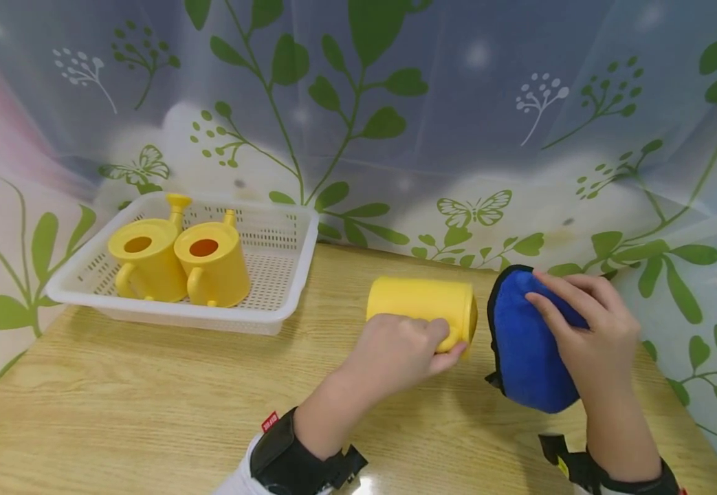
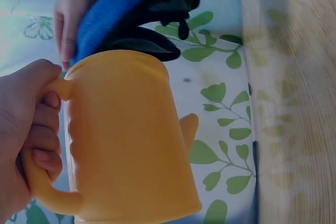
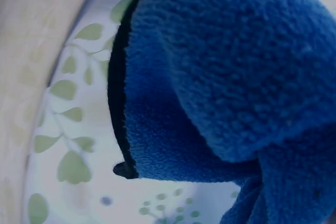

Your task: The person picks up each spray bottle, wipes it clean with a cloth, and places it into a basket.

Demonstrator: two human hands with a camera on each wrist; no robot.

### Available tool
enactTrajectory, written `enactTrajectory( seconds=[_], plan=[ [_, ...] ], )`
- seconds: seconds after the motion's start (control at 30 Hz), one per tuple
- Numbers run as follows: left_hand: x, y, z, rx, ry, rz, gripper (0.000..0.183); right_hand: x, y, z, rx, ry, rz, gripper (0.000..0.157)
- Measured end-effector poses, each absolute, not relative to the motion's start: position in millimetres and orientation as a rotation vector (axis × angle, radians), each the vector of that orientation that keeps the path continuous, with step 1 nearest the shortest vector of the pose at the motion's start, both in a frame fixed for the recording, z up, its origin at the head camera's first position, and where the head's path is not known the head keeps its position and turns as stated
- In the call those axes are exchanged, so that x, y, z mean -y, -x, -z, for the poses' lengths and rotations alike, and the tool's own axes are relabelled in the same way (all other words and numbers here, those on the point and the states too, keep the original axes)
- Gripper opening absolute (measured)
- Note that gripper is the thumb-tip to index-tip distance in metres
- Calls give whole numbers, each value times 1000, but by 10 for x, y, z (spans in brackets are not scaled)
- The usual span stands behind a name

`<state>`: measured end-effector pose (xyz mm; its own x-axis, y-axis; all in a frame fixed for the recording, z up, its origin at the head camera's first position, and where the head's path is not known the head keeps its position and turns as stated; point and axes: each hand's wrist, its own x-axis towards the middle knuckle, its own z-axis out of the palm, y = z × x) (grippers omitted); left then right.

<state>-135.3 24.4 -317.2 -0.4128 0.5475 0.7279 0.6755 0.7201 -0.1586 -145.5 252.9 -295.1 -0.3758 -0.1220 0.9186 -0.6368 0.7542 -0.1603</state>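
A yellow watering can (image 1: 416, 297) lies tipped on its side in my left hand (image 1: 389, 350), its top end facing right. The left fingers curl round its handle, and a short spout shows on the far side in the left wrist view. To the right, a blue fleecy cloth (image 1: 528, 344) with black edging hangs folded from my right hand (image 1: 602, 337), pinched between thumb and fingers. Cloth and can are apart in the head view, with a small gap. In the right wrist view the cloth (image 3: 236, 66) hides nearly all of that hand.
A white plastic basket (image 1: 299, 275) stands at the back left. Inside it are two more yellow watering cans, one left (image 1: 154, 258) and one right (image 1: 218, 271), both upright. Behind the wooden table (image 1: 148, 405) hangs a leaf-patterned curtain (image 1: 469, 158).
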Motion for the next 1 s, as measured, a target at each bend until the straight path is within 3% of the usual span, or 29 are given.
enactTrajectory(
  seconds=[0.23, 0.63, 0.7, 0.87, 1.0],
  plan=[
    [-233, 1357, 3146, 2036, 992, 149, 43, -2283, 1282, 2827, 1880, -855, -508, 38],
    [-233, 1331, 3142, 2064, 1152, 153, 40, -2286, 1208, 2905, 2230, -1013, -311, 49],
    [-227, 1341, 3142, 2054, 1165, 145, 40, -2290, 1197, 2896, 2265, -1029, -302, 48],
    [-225, 1363, 3149, 2007, 1200, 101, 37, -2288, 1162, 2857, 2302, -1058, -309, 26],
    [-209, 1365, 3191, 1997, 1226, 86, 37, -2234, 1150, 2841, 2335, -1103, -260, 32]
  ],
)
